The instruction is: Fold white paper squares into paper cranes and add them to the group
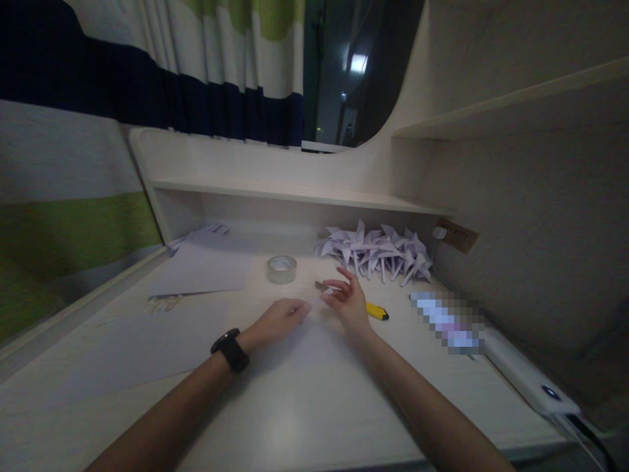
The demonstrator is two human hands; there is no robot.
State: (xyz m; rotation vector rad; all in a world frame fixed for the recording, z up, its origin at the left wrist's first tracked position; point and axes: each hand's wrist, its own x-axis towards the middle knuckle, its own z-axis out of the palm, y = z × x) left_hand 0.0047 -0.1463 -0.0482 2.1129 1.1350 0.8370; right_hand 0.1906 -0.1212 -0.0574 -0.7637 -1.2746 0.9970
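Near the middle of the desk, my left hand (284,317) is closed, thumb against curled fingers. What it pinches, if anything, is too small to make out. Just to its right, my right hand (350,303) has its thumb close to the lower fingers on a small white paper piece (328,292), with the index finger raised. A yellow utility knife (377,311) lies partly hidden behind my right hand, its metal blade (321,286) showing on the other side. Beyond my left hand stands a roll of clear tape (282,269).
White paper pinwheels (378,249) are heaped at the back right under the shelf (295,191). White paper sheets (201,265) lie at left, with small pale sticks or pins (164,303) beside them. At right are a blurred phone-like screen (445,319) and a white power strip (525,373) with cables.
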